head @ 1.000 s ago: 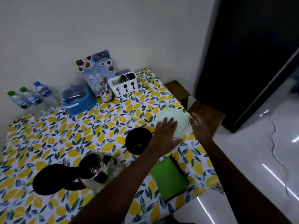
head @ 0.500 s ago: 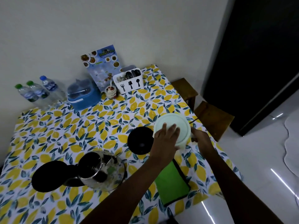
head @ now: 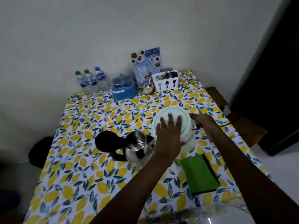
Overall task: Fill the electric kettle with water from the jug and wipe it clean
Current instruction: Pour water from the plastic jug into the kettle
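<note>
The steel electric kettle (head: 137, 143) stands mid-table with its black lid (head: 106, 141) flipped open to the left. Right beside it is the jug (head: 187, 143), a pale translucent body under a round pale-green lid (head: 177, 114). My left hand (head: 169, 135) lies flat on that lid, fingers spread. My right hand (head: 204, 125) is curled around the jug's handle on its right side; the handle itself is hidden. A folded green cloth (head: 199, 174) lies on the table just in front of the jug.
Along the wall stand three water bottles (head: 91, 80), a blue lidded box (head: 124, 89), a small jar (head: 148, 88), a white cutlery caddy (head: 165, 82) and a menu card (head: 146, 65). Wooden stools (head: 246, 128) sit off the table's right edge. A dark door (head: 275, 78) is at right.
My right hand closed on the jug's handle and the jug shifted left, up against the kettle, hiding the black round base. The camera view swung right and pulled back.
</note>
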Demonstrator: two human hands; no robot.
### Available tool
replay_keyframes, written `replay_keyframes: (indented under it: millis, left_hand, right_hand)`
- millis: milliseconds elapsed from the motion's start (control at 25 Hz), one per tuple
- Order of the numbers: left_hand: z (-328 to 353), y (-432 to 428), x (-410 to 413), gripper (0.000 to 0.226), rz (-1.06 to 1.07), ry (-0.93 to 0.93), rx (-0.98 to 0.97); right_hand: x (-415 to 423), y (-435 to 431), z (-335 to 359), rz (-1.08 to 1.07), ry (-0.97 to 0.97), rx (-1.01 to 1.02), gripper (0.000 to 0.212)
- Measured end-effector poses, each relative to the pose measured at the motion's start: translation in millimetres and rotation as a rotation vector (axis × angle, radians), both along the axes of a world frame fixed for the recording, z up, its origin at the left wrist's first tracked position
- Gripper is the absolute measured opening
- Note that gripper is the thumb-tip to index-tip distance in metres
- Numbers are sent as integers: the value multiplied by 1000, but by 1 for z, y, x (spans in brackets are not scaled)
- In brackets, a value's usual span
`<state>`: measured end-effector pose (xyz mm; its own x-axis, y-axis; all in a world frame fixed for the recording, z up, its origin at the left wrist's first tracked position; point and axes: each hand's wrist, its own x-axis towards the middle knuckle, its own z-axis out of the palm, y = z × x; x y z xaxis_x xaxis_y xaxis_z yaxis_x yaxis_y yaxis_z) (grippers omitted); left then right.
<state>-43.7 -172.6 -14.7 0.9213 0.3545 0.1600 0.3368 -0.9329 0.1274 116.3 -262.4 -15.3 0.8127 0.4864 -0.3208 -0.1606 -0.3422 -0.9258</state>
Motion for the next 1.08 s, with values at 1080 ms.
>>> replay_keyframes:
  millis: [1080]
  left_hand:
    - [9,45,-48,112,193,-194,-476]
  right_hand:
    - [-69,75,100,330,-358,-283,44]
